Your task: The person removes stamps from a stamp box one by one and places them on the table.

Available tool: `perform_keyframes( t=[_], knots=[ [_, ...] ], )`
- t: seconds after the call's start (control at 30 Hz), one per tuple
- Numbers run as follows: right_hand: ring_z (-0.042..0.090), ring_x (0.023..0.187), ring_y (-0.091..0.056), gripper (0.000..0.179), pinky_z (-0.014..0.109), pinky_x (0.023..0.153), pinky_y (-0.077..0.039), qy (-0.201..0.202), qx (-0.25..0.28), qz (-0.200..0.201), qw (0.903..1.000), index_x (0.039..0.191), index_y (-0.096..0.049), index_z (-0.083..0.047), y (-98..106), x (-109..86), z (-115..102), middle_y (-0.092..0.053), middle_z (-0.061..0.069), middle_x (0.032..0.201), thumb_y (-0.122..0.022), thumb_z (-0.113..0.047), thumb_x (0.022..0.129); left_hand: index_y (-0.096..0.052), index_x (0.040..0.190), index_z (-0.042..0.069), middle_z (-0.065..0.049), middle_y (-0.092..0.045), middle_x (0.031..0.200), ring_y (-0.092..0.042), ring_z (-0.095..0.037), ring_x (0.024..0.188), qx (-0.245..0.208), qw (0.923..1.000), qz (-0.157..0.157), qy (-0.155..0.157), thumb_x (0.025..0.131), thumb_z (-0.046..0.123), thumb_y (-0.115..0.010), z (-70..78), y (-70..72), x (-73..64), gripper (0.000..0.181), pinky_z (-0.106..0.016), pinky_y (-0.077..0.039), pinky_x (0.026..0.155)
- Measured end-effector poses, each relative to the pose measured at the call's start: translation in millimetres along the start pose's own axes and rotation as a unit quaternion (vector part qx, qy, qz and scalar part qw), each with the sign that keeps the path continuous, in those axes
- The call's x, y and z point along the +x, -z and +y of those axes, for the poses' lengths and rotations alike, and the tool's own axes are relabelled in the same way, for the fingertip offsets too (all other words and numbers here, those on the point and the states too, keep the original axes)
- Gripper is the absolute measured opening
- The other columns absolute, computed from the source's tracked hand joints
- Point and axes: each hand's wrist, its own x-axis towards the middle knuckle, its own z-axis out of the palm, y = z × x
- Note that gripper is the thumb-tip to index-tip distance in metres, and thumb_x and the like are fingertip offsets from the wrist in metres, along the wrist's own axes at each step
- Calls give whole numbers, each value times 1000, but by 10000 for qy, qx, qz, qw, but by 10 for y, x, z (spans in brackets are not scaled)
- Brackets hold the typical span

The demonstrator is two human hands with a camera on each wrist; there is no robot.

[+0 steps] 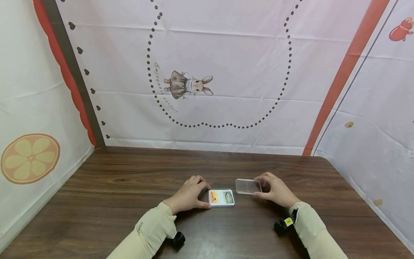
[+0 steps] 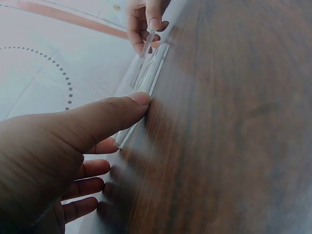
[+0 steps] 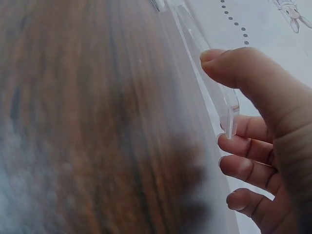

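Note:
A clear plastic case with picture cards (image 1: 221, 198) lies flat on the table, its top card showing an orange picture and a green one. My left hand (image 1: 190, 195) holds its left end between thumb and fingers; in the left wrist view the thumb (image 2: 141, 98) sits on the near long edge. To the right, my right hand (image 1: 275, 189) grips a clear, shallow plastic lid (image 1: 247, 186) by its right end. The lid (image 3: 202, 68) is tilted in the right wrist view, with the thumb on one edge and fingertips on the other side.
The brown wood-grain table (image 1: 129, 172) runs back to a white printed cloth (image 1: 226, 72) with a rabbit picture. More cloth hangs on the left and right sides. Black wrist cameras (image 1: 178, 240) sit at both cuffs, close over the table.

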Motion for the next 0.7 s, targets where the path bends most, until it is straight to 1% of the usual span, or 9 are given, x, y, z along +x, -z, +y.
perform_keyframes(
  t=[0.13, 0.3, 0.57, 0.7],
  knots=[
    [8, 78, -47, 47, 23, 66, -40, 35, -9, 6, 10000, 107, -63, -17, 14, -5, 16, -53, -6, 92, -73, -44, 69, -56, 113, 21, 0, -47, 113, -41, -17, 104, -7, 10000, 3, 11, 70, 50, -70, 4, -2, 5, 53, -38, -34, 92],
    [7, 78, -46, 49, 23, 66, -40, 6, -35, -85, 10000, 107, -62, -17, 18, -2, 35, -53, -6, 93, -73, -45, 69, -57, 112, 20, 0, -48, 112, -41, -17, 104, -27, 10000, 1, -7, 70, 49, -71, 8, 10, 10, 53, -38, -33, 92],
    [8, 76, -47, 51, 21, 64, -40, -34, -19, -266, 9996, 109, -62, -16, 38, 13, 47, -53, -4, 94, -74, -44, 69, -56, 112, 20, -1, -48, 112, -42, -18, 103, -71, 10000, -14, 54, 70, 49, -71, 10, 13, -4, 53, -40, -34, 91],
    [7, 75, -45, 51, 21, 64, -38, 6, -10, -336, 9994, 111, -62, -15, 48, 9, 65, -52, -4, 93, -73, -44, 70, -56, 112, 20, -1, -48, 112, -42, -18, 104, -79, 10000, 1, 25, 70, 49, -71, 6, 5, 5, 53, -40, -34, 92]
  ],
)
